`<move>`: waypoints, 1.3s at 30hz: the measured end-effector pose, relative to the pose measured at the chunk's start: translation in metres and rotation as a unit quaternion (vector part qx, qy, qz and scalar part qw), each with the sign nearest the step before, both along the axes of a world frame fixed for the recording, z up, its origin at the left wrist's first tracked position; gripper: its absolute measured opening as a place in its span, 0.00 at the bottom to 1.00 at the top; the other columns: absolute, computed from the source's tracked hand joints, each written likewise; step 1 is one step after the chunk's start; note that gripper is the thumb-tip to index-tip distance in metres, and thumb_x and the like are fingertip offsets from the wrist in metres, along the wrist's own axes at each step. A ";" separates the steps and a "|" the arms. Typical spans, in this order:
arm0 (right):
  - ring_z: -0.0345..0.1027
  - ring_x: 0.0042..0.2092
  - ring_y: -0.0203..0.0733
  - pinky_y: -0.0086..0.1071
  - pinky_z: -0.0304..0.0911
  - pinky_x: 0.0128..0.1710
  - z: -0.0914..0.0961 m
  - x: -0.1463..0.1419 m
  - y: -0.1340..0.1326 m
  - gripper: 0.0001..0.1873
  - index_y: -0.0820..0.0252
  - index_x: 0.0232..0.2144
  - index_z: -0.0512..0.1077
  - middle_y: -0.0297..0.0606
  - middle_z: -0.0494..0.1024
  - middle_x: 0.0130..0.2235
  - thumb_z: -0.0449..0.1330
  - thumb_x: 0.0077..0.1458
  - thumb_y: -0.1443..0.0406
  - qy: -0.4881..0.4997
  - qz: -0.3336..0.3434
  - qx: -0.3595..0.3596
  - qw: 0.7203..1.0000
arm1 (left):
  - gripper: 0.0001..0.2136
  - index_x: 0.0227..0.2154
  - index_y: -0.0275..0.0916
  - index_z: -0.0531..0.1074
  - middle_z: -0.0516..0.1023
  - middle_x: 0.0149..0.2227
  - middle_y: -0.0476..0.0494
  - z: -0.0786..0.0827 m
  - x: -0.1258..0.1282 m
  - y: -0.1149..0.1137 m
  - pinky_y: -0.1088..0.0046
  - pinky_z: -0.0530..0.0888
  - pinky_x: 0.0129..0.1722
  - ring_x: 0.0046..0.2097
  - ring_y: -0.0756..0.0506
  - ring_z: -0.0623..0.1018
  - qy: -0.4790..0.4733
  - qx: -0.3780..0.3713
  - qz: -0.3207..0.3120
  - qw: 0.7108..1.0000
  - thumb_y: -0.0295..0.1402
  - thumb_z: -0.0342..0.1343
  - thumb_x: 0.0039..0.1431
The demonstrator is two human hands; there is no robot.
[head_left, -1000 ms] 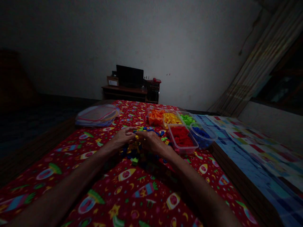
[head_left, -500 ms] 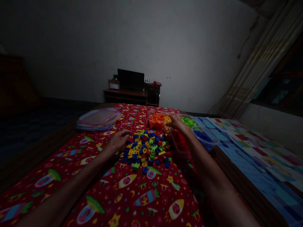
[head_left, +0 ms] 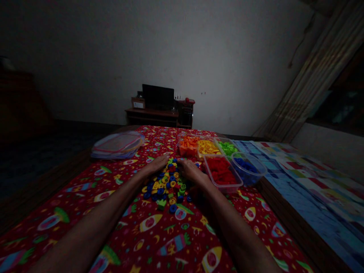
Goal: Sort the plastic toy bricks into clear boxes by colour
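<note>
Far to your left, a stack of thin clear plastic lids with coloured rims lies flat on the red rocket-print cloth, well apart from the work.

Your left hand rests palm down at the left edge of the pile of small plastic pieces, fingers stretched forward and loosely spread; it touches the pieces but I cannot tell whether it pinches any. The pile is a low scatter of hard, glossy bits in blue, yellow, green and red, many ring-shaped or blocky, lying between your two hands.

Your right hand lies on the pile's right edge, fingers curled a little toward the left hand; whether it holds a piece is hidden in the dim light.

By my reading you are sorting by colour, at the picking step: next calls for a fine pinch on one slippery piece and a short carry rightward.

To the right stand clear, thin-walled tubs: orange, yellow, green, red, and a round blue one.
</note>
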State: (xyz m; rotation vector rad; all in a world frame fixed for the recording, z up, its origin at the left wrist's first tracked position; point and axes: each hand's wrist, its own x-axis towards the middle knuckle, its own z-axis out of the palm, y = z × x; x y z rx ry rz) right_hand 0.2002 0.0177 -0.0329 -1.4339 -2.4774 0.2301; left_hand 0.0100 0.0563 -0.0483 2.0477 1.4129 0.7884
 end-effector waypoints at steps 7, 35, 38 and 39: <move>0.69 0.49 0.46 0.31 0.60 0.45 -0.003 0.005 0.002 0.22 0.61 0.49 0.71 0.46 0.77 0.47 0.56 0.50 0.71 0.043 -0.048 -0.016 0.998 | 0.22 0.43 0.41 0.78 0.81 0.42 0.44 0.006 0.001 0.001 0.64 0.72 0.49 0.47 0.39 0.76 -0.041 -0.048 -0.161 0.985 0.46 0.56 0.47; 0.70 0.39 0.42 0.29 0.59 0.36 0.023 -0.007 -0.023 0.11 0.66 0.40 0.73 0.46 0.77 0.39 0.56 0.55 0.68 -0.011 0.051 -0.002 0.999 | 0.16 0.37 0.38 0.75 0.80 0.35 0.45 0.023 -0.028 -0.022 0.71 0.73 0.39 0.38 0.44 0.78 -0.016 -0.059 -0.173 0.983 0.41 0.55 0.47; 0.68 0.48 0.45 0.32 0.60 0.44 0.017 -0.005 -0.019 0.15 0.67 0.46 0.71 0.49 0.76 0.45 0.56 0.56 0.68 0.038 0.034 0.018 0.999 | 0.17 0.37 0.37 0.73 0.79 0.35 0.44 0.015 -0.027 -0.019 0.69 0.73 0.40 0.39 0.43 0.77 -0.052 -0.050 -0.163 0.984 0.42 0.54 0.48; 0.68 0.49 0.45 0.33 0.60 0.46 0.014 -0.004 -0.017 0.17 0.66 0.48 0.70 0.49 0.75 0.47 0.57 0.56 0.67 0.052 0.042 0.018 0.998 | 0.17 0.37 0.37 0.72 0.79 0.36 0.44 0.013 -0.026 -0.019 0.68 0.73 0.41 0.40 0.43 0.77 -0.064 -0.048 -0.158 0.984 0.42 0.54 0.48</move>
